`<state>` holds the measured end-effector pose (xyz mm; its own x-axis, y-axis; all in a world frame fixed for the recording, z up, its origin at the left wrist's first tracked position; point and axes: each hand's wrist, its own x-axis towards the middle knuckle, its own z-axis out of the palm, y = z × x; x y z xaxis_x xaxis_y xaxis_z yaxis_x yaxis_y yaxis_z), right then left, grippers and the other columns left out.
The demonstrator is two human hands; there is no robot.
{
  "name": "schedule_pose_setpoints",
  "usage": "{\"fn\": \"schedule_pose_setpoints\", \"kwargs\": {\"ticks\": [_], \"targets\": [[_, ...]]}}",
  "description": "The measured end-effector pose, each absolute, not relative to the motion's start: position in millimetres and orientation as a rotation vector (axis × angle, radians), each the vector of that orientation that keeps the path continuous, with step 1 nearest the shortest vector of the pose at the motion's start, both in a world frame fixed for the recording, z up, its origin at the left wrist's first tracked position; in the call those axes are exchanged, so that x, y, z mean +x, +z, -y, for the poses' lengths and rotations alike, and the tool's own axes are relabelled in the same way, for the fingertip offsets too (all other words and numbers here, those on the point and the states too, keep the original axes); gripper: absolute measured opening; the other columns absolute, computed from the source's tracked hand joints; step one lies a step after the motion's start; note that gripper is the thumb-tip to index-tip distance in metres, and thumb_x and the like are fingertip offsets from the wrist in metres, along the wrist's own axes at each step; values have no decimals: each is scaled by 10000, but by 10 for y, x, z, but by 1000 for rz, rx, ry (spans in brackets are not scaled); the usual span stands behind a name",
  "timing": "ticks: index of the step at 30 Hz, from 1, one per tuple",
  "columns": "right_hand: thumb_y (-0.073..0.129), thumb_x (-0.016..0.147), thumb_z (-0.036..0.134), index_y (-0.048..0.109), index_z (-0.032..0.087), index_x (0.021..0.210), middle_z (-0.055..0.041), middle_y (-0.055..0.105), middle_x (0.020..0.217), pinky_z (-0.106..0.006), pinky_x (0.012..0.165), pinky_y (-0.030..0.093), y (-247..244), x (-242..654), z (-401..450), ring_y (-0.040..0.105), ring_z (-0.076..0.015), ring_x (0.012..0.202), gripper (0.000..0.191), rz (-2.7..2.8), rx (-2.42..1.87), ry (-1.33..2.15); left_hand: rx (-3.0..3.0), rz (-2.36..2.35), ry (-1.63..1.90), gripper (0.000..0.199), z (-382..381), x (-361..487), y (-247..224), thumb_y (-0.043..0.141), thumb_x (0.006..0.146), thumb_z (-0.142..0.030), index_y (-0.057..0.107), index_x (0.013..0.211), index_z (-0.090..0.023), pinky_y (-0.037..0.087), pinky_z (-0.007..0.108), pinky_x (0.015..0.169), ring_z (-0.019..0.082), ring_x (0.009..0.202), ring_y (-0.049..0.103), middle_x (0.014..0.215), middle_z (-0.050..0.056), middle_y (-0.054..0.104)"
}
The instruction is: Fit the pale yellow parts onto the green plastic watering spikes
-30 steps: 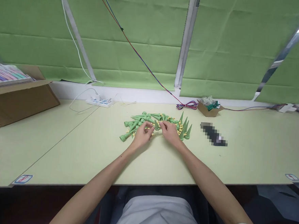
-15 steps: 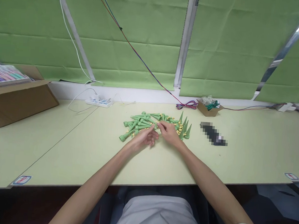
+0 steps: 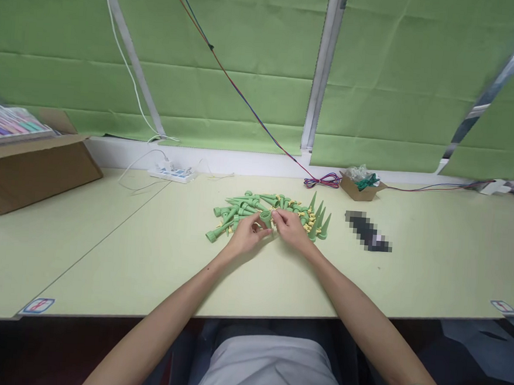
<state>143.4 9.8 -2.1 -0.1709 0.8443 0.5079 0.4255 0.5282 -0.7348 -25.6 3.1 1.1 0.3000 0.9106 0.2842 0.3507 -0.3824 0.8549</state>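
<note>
My left hand grips a green cone-shaped piece, its round hollow end turned up toward me. Beside it, my right hand is pinched close to the rim of that piece; whatever its fingertips hold is too small to make out. Behind both hands lies a heap of green spikes mixed with small yellow parts. Several green spikes stand upright with their tips up at the right end of the heap.
A cardboard box with pens is at the far left. A power strip, coiled wires and a small box line the back. A pixelated dark object lies to the right.
The green piece in my left hand has been tipped up, so its open end now shows. My left fingers have closed around it. My right hand stays nearly in place.
</note>
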Motion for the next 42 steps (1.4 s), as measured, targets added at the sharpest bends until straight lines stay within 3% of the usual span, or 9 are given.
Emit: {"fn": "schedule_pose_setpoints", "kwargs": {"ticks": [10,15,21,27,35,39,42], "targets": [[411,988,482,441,208,661,28,428,573,-282,590,310,-24,1418,-88,403,-135,568,428,1691,-1057,519,1690,-1175,881,244,-84,-276,-45,760,729,-357,614,745,-163,399,276,483,120,482,545,697,10,617],[427,987,482,432,210,666,30,420,577,-278,584,308,-35,1431,-102,392,-134,574,420,1699,-1045,515,1416,-1034,828,308,-37,-263,-2,754,777,-386,608,658,-142,432,263,478,111,484,545,626,26,589],[462,975,449,442,199,648,36,392,605,-272,576,284,-16,1431,-75,362,-117,578,413,1783,-1002,538,1043,-905,828,48,-40,-219,32,661,807,-136,682,828,-99,453,237,480,99,514,567,766,66,658],[469,979,428,481,191,664,30,424,629,-274,584,280,4,1453,-70,375,-116,595,394,1833,-947,572,762,-888,834,358,-101,-231,46,411,994,-272,682,844,-93,492,255,508,131,542,595,786,113,678],[433,983,458,418,201,654,29,386,620,-273,580,276,-2,1470,-89,370,-121,595,418,1836,-963,593,792,-837,865,134,-54,-231,85,673,874,-257,652,825,-134,455,217,496,95,536,547,741,48,639],[410,984,462,363,208,640,34,355,596,-273,579,273,-8,1465,-101,360,-122,583,431,1851,-1016,570,982,-790,987,297,-27,-245,89,833,727,-344,642,870,-168,403,215,477,87,509,499,632,-35,514],[399,983,451,360,206,625,33,357,569,-281,578,264,-6,1467,-97,353,-124,569,436,1892,-1070,546,1261,-852,1113,357,-11,-263,114,854,677,-422,645,835,-180,405,236,497,87,519,488,666,-26,538]]}}
